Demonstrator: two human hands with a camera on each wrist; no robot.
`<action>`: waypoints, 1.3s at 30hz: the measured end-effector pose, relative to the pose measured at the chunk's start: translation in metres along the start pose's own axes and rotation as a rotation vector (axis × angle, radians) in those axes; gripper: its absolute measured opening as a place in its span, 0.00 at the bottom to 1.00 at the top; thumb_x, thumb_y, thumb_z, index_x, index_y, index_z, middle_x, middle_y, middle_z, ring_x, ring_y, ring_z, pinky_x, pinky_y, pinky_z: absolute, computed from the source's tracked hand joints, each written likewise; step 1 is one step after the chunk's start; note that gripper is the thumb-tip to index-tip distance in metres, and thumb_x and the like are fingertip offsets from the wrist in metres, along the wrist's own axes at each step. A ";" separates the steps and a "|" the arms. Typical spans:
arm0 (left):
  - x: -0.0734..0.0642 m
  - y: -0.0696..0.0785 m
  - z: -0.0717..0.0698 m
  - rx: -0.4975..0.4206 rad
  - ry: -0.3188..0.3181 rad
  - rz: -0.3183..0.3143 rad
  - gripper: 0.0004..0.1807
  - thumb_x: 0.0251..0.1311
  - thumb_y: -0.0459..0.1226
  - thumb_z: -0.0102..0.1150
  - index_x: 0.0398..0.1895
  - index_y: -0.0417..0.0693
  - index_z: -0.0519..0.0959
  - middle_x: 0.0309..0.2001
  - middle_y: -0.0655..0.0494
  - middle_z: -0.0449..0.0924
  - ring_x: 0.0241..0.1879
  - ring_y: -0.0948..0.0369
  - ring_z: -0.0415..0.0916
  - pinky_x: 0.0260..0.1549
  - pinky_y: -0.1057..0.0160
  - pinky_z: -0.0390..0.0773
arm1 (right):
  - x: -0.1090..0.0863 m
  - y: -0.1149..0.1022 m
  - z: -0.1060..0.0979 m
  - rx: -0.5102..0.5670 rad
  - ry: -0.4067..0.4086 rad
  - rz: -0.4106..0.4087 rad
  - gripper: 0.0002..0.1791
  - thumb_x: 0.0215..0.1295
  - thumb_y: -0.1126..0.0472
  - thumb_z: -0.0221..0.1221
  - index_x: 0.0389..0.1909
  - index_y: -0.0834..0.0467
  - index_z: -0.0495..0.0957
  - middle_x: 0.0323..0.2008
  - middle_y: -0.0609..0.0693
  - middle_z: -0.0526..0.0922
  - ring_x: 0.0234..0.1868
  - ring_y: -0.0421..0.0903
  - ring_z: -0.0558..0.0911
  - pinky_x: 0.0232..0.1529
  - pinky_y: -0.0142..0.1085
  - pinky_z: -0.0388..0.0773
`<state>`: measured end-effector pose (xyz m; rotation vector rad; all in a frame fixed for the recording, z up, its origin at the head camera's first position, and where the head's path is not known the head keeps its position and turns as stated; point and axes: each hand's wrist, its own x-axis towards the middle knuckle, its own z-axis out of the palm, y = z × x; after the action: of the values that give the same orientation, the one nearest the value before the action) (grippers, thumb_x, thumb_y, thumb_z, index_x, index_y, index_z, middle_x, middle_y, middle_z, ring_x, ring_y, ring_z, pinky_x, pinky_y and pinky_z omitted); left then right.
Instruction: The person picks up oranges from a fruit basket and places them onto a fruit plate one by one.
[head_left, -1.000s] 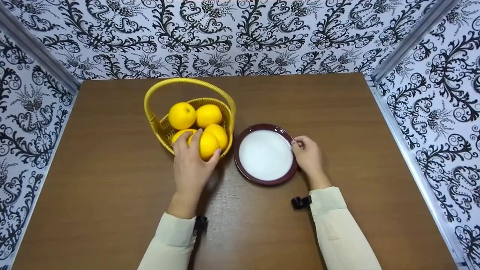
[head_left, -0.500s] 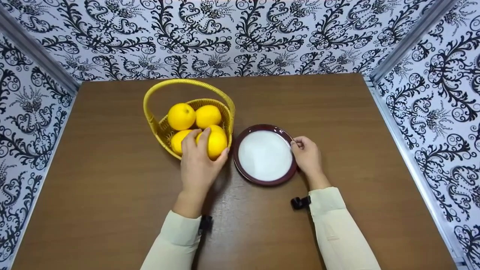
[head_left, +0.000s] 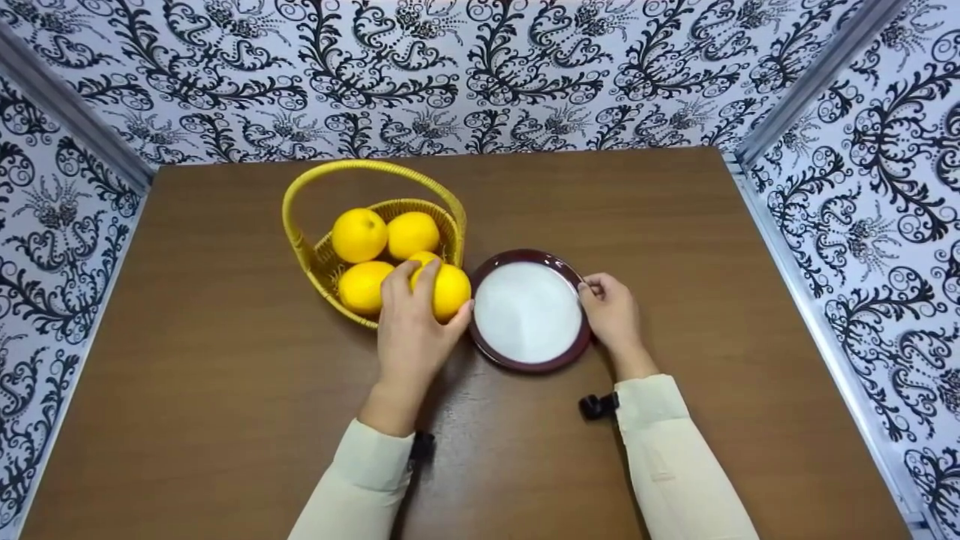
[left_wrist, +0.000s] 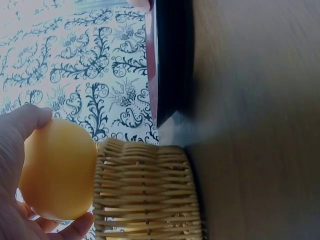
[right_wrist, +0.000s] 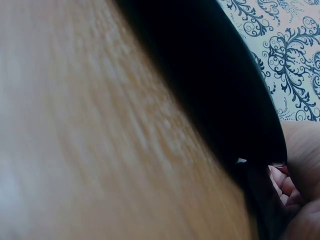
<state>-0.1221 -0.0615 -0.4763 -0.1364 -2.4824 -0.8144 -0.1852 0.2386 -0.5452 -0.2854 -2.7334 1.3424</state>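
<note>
My left hand [head_left: 415, 326] grips an orange [head_left: 453, 294] at the front right rim of a yellow wicker basket [head_left: 318, 289]. In the left wrist view, thumb and fingers wrap round that orange [left_wrist: 60, 170], which is up at the basket's rim [left_wrist: 145, 190]. Several more oranges [head_left: 360, 235] lie inside the basket, one partly hidden behind the held one. To the right of the basket is a plate [head_left: 529, 311] with a white middle and dark red rim. My right hand [head_left: 613, 311] pinches the plate's right edge; in the right wrist view the plate's underside [right_wrist: 210, 75] looks nearly black.
The basket's tall arched handle [head_left: 367, 165] rises over the fruit. Brown wooden table [head_left: 225, 420] surrounds basket and plate. Patterned walls [head_left: 480, 82] enclose the back and both sides.
My left hand has moved right with the orange, from over the other fruit to the basket's right rim near the plate. The right hand keeps its pinch on the plate.
</note>
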 end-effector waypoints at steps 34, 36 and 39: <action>0.003 0.033 0.039 0.032 -0.103 0.097 0.36 0.54 0.52 0.77 0.64 0.49 0.78 0.59 0.42 0.75 0.60 0.45 0.74 0.59 0.49 0.80 | -0.001 -0.002 0.000 0.003 0.007 0.013 0.10 0.72 0.57 0.60 0.43 0.59 0.86 0.36 0.53 0.86 0.38 0.47 0.81 0.43 0.37 0.75; 0.004 0.034 0.040 0.044 -0.105 0.107 0.36 0.54 0.52 0.77 0.64 0.50 0.77 0.59 0.43 0.75 0.61 0.46 0.74 0.59 0.49 0.80 | -0.001 -0.001 0.001 0.003 0.015 0.002 0.10 0.72 0.58 0.60 0.42 0.59 0.86 0.35 0.53 0.86 0.37 0.46 0.81 0.42 0.37 0.75; 0.005 0.036 0.042 0.048 -0.114 0.114 0.36 0.55 0.52 0.76 0.64 0.50 0.77 0.60 0.44 0.74 0.61 0.46 0.73 0.60 0.50 0.80 | -0.001 -0.001 0.001 0.001 0.021 -0.004 0.10 0.71 0.58 0.61 0.42 0.59 0.86 0.35 0.53 0.86 0.37 0.46 0.80 0.42 0.37 0.75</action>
<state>-0.1361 -0.0086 -0.4838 -0.3120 -2.5720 -0.7171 -0.1847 0.2369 -0.5452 -0.2913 -2.7153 1.3316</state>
